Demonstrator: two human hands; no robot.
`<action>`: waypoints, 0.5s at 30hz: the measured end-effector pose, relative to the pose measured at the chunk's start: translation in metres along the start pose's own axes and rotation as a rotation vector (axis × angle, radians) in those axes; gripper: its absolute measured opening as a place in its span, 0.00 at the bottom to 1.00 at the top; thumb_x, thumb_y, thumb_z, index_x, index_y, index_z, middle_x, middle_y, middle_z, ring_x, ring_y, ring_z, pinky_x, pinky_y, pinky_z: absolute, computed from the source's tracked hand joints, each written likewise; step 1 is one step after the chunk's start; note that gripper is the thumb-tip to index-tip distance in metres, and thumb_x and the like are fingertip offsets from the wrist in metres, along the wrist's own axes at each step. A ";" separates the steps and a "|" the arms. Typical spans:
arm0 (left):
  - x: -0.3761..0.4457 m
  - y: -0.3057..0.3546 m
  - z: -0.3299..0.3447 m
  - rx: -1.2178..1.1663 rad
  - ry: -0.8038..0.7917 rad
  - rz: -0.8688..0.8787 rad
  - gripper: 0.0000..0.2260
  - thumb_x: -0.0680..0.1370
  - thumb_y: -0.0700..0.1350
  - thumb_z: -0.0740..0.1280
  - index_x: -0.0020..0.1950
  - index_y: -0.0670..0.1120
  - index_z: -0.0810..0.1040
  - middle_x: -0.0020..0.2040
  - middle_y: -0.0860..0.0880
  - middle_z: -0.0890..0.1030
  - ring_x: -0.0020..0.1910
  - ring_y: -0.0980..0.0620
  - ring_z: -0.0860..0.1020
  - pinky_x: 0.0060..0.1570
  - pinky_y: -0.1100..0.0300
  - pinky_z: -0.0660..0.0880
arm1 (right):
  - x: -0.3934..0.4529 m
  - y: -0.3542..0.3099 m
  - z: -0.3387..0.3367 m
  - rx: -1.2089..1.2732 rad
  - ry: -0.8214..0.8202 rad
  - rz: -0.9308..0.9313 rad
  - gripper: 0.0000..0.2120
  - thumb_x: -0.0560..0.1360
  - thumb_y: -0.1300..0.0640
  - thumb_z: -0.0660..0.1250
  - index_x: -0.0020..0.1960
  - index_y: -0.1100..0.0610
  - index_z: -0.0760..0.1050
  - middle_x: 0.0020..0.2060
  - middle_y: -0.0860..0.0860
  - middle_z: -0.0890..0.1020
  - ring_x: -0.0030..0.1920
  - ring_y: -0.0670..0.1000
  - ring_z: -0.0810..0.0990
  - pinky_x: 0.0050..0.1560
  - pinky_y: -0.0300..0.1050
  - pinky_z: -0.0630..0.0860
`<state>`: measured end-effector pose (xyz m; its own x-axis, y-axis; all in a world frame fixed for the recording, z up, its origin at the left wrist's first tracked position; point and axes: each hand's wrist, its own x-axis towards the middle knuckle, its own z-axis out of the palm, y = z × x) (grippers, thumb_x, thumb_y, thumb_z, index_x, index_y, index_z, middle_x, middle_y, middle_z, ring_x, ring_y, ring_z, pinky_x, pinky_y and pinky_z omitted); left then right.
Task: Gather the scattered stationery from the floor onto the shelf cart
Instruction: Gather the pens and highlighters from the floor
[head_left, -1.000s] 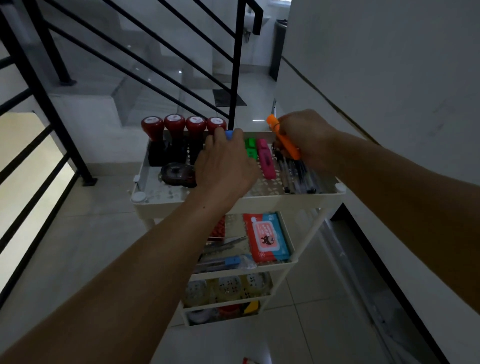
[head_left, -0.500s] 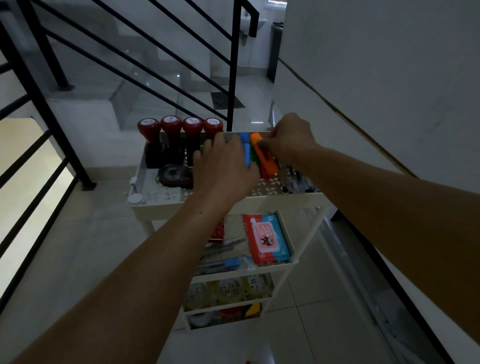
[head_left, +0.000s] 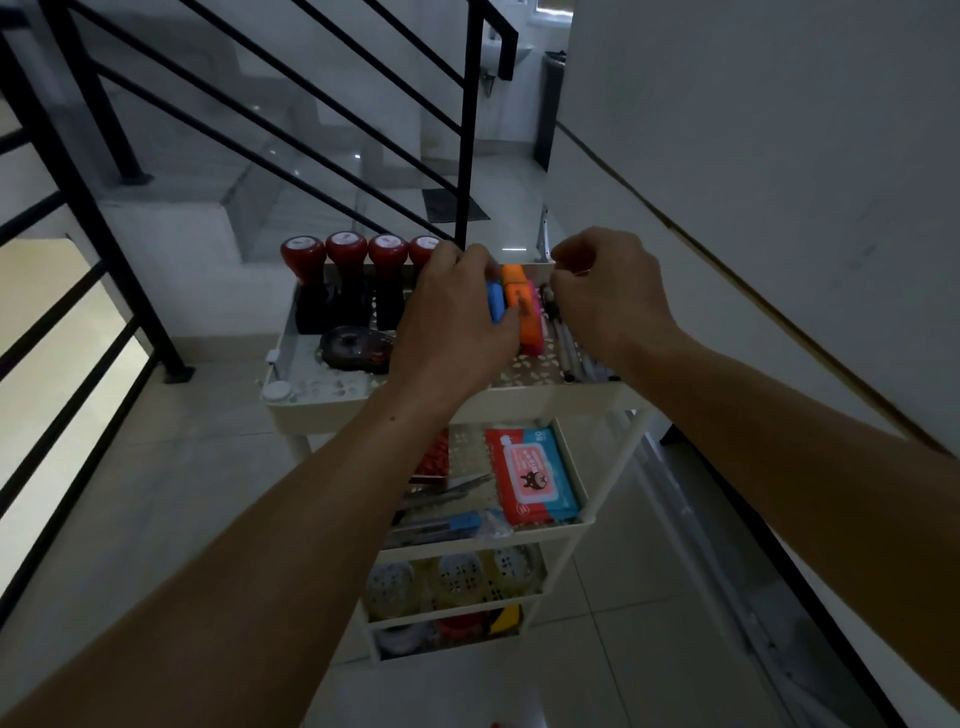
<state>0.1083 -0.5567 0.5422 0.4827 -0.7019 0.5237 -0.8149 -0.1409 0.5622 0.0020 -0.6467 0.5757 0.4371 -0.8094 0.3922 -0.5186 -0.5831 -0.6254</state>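
Left fingers (head_left: 470, 270) curled round blue highlighter (head_left: 496, 306); right fingers (head_left: 566, 283) curled, contents unclear. Risk: orange highlighter (head_left: 522, 312), just beside left fingers, knocked off shelf cart (head_left: 519, 397) when hands withdraw.

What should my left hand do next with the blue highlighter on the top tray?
Probably let go of it. The left hand grips the blue highlighter, which already lies in the top tray beside the orange highlighter; the right hand looks curled and off them.
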 end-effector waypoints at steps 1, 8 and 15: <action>0.001 0.003 -0.001 0.002 0.032 0.059 0.10 0.76 0.47 0.69 0.56 0.46 0.76 0.55 0.49 0.73 0.51 0.55 0.72 0.48 0.59 0.74 | -0.008 0.002 -0.004 0.021 0.018 -0.032 0.13 0.79 0.62 0.63 0.62 0.58 0.76 0.57 0.52 0.80 0.52 0.44 0.76 0.45 0.29 0.69; -0.024 0.036 -0.009 0.201 0.042 0.398 0.05 0.78 0.46 0.64 0.51 0.47 0.77 0.45 0.50 0.78 0.41 0.56 0.73 0.44 0.58 0.74 | -0.059 0.020 -0.033 0.200 0.053 -0.136 0.07 0.80 0.62 0.63 0.54 0.55 0.79 0.46 0.47 0.81 0.43 0.38 0.79 0.42 0.26 0.74; -0.176 0.063 0.000 0.225 -0.143 0.348 0.05 0.78 0.49 0.63 0.43 0.50 0.76 0.39 0.53 0.79 0.35 0.55 0.75 0.34 0.60 0.75 | -0.199 0.056 -0.055 0.435 0.017 0.158 0.06 0.80 0.63 0.63 0.49 0.56 0.79 0.42 0.47 0.81 0.40 0.34 0.79 0.33 0.27 0.73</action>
<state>-0.0282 -0.4420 0.4852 0.1309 -0.8220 0.5542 -0.9783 -0.0165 0.2065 -0.1542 -0.5224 0.4996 0.3640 -0.8889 0.2781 -0.2193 -0.3720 -0.9019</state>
